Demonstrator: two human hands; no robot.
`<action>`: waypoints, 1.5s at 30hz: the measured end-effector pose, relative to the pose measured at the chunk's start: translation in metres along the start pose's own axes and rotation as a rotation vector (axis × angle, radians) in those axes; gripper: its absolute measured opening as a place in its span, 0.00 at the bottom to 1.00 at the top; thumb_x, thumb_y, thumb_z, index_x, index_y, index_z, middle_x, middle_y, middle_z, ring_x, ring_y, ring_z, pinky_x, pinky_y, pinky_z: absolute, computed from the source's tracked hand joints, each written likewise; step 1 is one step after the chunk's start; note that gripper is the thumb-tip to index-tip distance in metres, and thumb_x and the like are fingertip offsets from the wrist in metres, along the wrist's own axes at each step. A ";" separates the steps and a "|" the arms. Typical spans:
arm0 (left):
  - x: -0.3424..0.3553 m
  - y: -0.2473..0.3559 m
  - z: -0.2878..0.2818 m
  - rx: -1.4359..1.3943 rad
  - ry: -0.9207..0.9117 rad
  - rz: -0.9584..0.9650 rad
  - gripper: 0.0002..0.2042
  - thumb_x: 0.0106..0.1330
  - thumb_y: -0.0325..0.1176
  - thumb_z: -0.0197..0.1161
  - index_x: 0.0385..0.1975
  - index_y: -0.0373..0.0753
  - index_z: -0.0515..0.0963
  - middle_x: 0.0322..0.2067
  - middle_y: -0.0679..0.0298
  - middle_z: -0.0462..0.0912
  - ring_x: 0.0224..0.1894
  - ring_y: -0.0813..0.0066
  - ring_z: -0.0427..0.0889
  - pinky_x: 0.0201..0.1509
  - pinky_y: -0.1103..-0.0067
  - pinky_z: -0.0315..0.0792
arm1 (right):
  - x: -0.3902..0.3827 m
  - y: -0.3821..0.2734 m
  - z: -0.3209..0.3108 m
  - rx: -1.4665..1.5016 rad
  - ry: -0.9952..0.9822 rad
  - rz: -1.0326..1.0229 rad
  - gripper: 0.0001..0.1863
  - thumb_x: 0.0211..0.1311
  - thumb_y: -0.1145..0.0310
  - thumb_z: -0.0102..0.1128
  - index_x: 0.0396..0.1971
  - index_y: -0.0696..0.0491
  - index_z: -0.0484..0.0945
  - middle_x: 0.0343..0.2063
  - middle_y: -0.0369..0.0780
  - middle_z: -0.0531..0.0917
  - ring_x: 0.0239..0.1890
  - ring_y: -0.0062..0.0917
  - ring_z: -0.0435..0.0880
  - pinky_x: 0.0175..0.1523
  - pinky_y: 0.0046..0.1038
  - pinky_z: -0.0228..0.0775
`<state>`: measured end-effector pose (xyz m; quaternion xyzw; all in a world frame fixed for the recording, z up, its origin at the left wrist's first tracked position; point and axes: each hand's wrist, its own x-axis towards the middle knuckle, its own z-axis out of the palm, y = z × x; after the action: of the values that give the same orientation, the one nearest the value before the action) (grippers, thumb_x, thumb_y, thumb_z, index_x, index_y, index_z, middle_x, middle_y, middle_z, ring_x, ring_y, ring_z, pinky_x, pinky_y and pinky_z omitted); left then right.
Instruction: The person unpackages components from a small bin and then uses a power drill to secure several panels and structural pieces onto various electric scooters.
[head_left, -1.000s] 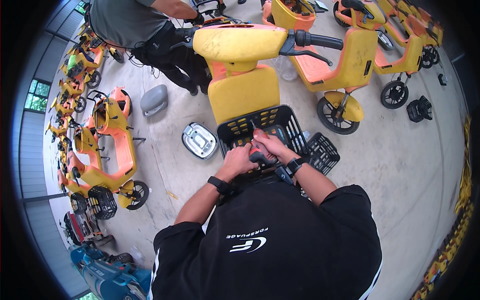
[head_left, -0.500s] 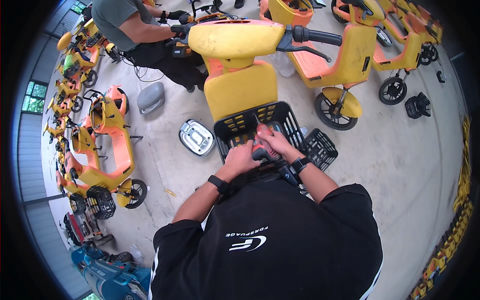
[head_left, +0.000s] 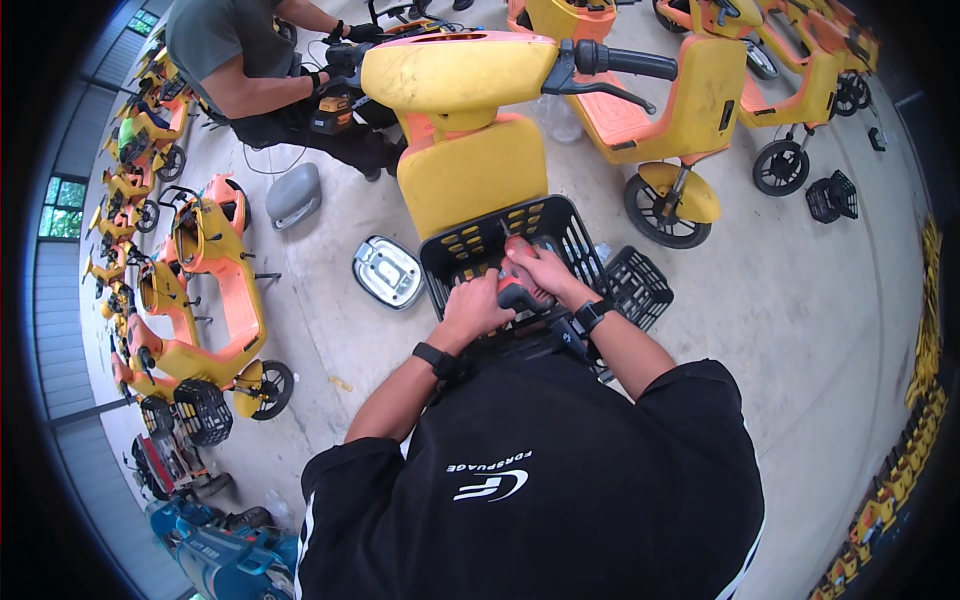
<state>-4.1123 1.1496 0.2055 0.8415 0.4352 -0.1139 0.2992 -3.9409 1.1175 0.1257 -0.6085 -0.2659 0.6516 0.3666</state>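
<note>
A red-and-black cordless power drill is held in both of my hands over the black basket on the front of a yellow scooter. My right hand is closed round the drill's red body from the right. Curled against its black part on the left side is my left hand, its fingertips partly hidden. The drill's thin tip points away from me, toward the basket's far wall. Other items lie in the basket beneath the drill, too covered to make out.
A co-worker in dark gloves stands left beyond the scooter, near a yellow-and-black power tool. A silver-and-white tray-like part and a grey cover lie on the floor. Another black basket sits right. More yellow scooters line both sides.
The view has shifted slightly, so the scooter and basket sit a little further left. The co-worker's arms have moved. Both my hands stay on the drill.
</note>
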 end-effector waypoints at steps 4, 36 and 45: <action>-0.003 -0.001 0.002 -0.018 -0.011 -0.005 0.26 0.44 0.44 0.69 0.40 0.34 0.71 0.33 0.46 0.82 0.37 0.47 0.82 0.43 0.61 0.76 | -0.007 0.006 0.005 0.051 0.021 0.016 0.23 0.63 0.51 0.58 0.44 0.58 0.78 0.36 0.39 0.83 0.36 0.21 0.82 0.42 0.23 0.73; 0.001 -0.001 0.003 0.019 -0.012 0.021 0.26 0.44 0.44 0.71 0.39 0.33 0.72 0.31 0.48 0.82 0.36 0.48 0.82 0.40 0.62 0.76 | -0.005 0.002 0.006 0.172 -0.032 0.063 0.23 0.65 0.51 0.56 0.45 0.58 0.77 0.38 0.38 0.82 0.38 0.20 0.81 0.45 0.23 0.72; -0.001 0.006 -0.004 -0.014 -0.010 -0.040 0.24 0.45 0.44 0.71 0.35 0.33 0.74 0.31 0.47 0.82 0.36 0.49 0.82 0.41 0.63 0.76 | -0.002 -0.009 0.000 -0.018 -0.022 0.068 0.23 0.65 0.52 0.56 0.45 0.59 0.77 0.39 0.39 0.83 0.39 0.21 0.81 0.46 0.23 0.71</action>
<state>-4.1084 1.1492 0.2113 0.8299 0.4512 -0.1212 0.3049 -3.9396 1.1211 0.1346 -0.6131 -0.2550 0.6680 0.3358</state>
